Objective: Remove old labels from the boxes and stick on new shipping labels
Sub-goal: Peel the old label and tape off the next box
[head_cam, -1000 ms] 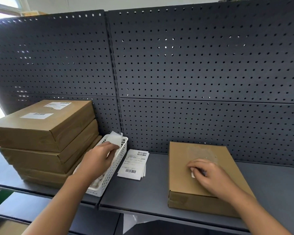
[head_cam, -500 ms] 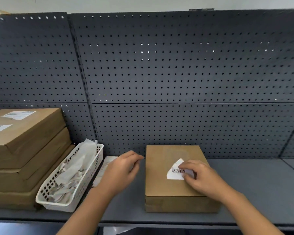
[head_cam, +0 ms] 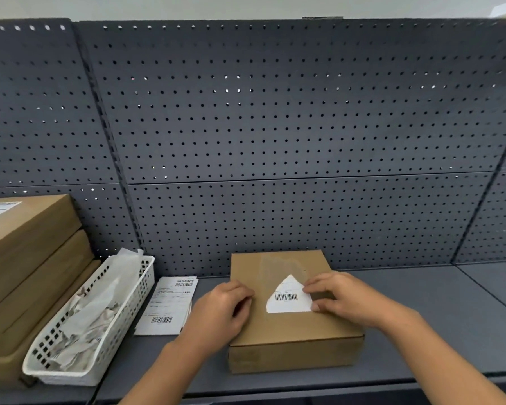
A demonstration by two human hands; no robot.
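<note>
1. A flat brown cardboard box (head_cam: pixel 292 328) is lying on the smooth dark grey shelf (head_cam: pixel 421 317) at 6 o'clock in the view, in front of a perforated metal pegboard (head_cam: pixel 304 127).
2. A white label (head_cam: pixel 287 299) with a barcode is sitting on the box top, showing as a rough triangle (a faint glossy patch is lying just past it toward 12 o'clock).
3. The right hand (head_cam: pixel 342 299) is pinching the label's 3 o'clock edge between thumb and forefinger and is hiding whatever lies under it.
4. The left hand (head_cam: pixel 219 311) is curling its fingers over the box's 9 o'clock edge, touching it.
5. At 9 o'clock from the box, printed white sheets (head_cam: pixel 170 305) are lying flat, their text too small to read.
6. Beyond them, a white lattice basket (head_cam: pixel 70 375) is holding crumpled paper scraps (head_cam: pixel 94 314).
7. A stack (head_cam: pixel 32 258) of brown cartons is being cut off by the frame's 9 o'clock edge.
</note>
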